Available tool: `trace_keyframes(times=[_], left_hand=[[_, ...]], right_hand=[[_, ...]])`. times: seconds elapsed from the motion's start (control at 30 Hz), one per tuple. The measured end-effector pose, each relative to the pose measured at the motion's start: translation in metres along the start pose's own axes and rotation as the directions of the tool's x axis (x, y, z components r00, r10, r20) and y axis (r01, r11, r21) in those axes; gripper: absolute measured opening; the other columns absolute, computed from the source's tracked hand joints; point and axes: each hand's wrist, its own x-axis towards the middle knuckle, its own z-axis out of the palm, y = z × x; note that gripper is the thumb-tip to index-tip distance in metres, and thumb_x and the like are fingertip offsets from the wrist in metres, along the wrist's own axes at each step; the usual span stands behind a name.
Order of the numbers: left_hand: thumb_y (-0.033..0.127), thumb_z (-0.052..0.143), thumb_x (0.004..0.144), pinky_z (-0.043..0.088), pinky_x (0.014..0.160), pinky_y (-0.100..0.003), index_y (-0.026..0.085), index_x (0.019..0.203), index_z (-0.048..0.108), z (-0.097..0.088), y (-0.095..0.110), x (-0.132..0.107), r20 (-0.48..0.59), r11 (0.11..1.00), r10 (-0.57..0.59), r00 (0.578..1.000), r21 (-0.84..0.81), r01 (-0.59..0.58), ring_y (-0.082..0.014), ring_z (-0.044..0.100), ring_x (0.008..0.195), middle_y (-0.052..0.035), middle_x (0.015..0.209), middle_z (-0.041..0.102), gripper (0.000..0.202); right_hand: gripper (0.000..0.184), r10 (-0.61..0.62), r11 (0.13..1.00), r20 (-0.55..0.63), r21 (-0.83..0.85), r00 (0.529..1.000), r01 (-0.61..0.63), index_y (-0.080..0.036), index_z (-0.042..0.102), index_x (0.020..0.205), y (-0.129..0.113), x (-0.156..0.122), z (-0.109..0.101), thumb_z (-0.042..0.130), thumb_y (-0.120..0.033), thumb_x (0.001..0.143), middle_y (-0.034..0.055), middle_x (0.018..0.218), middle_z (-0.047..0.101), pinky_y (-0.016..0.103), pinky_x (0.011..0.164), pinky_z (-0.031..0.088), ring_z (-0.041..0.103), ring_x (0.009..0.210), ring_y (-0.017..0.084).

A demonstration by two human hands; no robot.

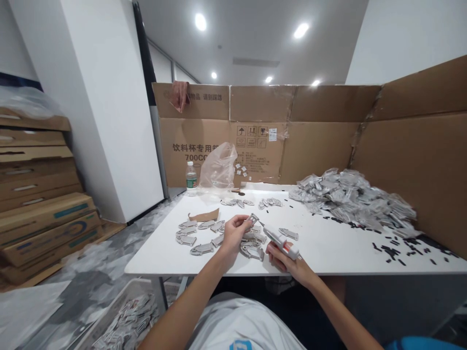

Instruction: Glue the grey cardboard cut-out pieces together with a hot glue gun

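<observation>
Across the white table (328, 250), the work looks to be underway rather than finished, with one piece in hand and many others lying loose around it. Far out beyond the right hand (286, 260) rises a big heap of clear plastic packets (350, 194), and low to the left of the left forearm a crate (140, 282) holds many more grey pieces; whether either store is finished or waiting cannot be told. Loose grey parts (202, 249) spread left of the left hand (234, 237) and between the two hands, with two small clusters farther out beyond them and a lone part just past the right hand; these too could be done or still to do. The hands are apart but near each other. The right one is wrapped around a white tool (279, 240), its thin tip aimed toward the left fingers. The grey frame piece (254, 218) sits pinched in the left fingertips, raised above the loose parts and just ahead of the tool's tip; whether the two touch cannot be told
</observation>
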Motion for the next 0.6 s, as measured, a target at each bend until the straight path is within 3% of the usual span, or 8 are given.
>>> trace_keyframes(times=[0.1, 0.3, 0.6], left_hand=[[0.033, 0.095, 0.069, 0.053, 0.073, -0.027, 0.017, 0.094, 0.079, 0.002, 0.002, -0.002, 0.005, 1.000, -0.022, 1.000, 0.007, 0.022, -0.0178, 0.069, 0.082, -0.0066, 0.089, 0.077, 0.034], [0.030, 0.094, 0.067, 0.051, 0.069, -0.026, 0.016, 0.090, 0.077, 0.005, 0.005, -0.006, 0.028, 0.999, -0.037, 0.999, 0.005, 0.037, -0.0172, 0.068, 0.078, -0.0053, 0.084, 0.075, 0.032], [0.027, 0.089, 0.068, 0.045, 0.061, -0.023, 0.015, 0.084, 0.074, 0.010, 0.014, -0.014, 0.079, 0.998, -0.055, 0.995, 0.011, 0.055, -0.0142, 0.063, 0.069, -0.0038, 0.078, 0.072, 0.025]], right_hand=[[0.065, 0.035, 0.999, -0.049, 0.005, 0.998, -0.035, -0.020, 0.063, 0.076, 0.013, 0.001, -0.003, 0.078, -0.083, 0.085, -0.0056, 0.057, 0.043, 0.027, 0.048, 0.027, 0.035, 0.050, 0.010], [0.062, 0.049, 0.999, -0.096, -0.006, 0.994, -0.050, -0.020, 0.070, 0.080, 0.027, 0.002, -0.007, 0.084, -0.081, 0.079, -0.0009, 0.066, 0.056, 0.029, 0.057, 0.048, 0.056, 0.062, 0.018], [0.063, 0.051, 0.998, -0.128, -0.026, 0.990, -0.055, -0.021, 0.068, 0.076, 0.030, 0.005, -0.006, 0.080, -0.082, 0.081, -0.0017, 0.063, 0.054, 0.028, 0.052, 0.043, 0.049, 0.055, 0.014]])
